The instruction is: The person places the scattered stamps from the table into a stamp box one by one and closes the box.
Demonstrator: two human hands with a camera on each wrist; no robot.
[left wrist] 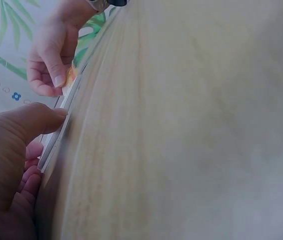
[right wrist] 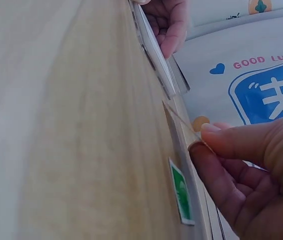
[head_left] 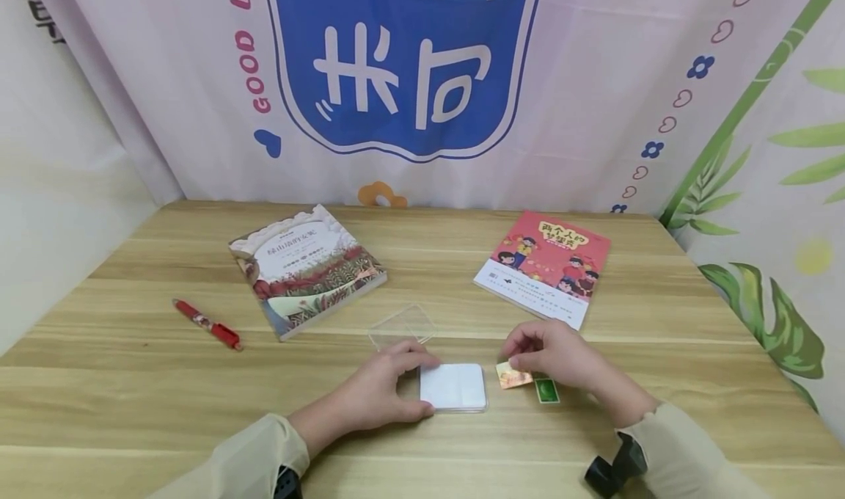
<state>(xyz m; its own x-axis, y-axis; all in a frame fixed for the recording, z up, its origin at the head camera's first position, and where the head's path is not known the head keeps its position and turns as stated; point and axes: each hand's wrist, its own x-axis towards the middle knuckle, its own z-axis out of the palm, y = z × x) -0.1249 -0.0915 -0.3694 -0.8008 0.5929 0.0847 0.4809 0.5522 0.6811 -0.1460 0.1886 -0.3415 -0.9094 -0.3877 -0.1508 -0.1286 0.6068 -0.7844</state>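
Observation:
In the head view my left hand [head_left: 376,392] grips the left side of a flat, clear-edged case [head_left: 453,387] with a white face, thumb at the near corner and fingers at the far one. My right hand [head_left: 551,352] pinches a small orange-and-cream card [head_left: 513,376] between thumb and fingertips, just right of the case. The right wrist view shows this card tilted, its far edge close to the tabletop. Partly under the right hand, a small green card [head_left: 546,390] with a white border lies on the table. Behind the case is a clear plastic lid [head_left: 403,325].
A book with a floral cover [head_left: 306,268] lies at the back left, a red book [head_left: 544,268] at the back right. The red pen [head_left: 207,324] is on the left of the wooden table [head_left: 165,411]. A printed curtain [head_left: 561,103] hangs behind.

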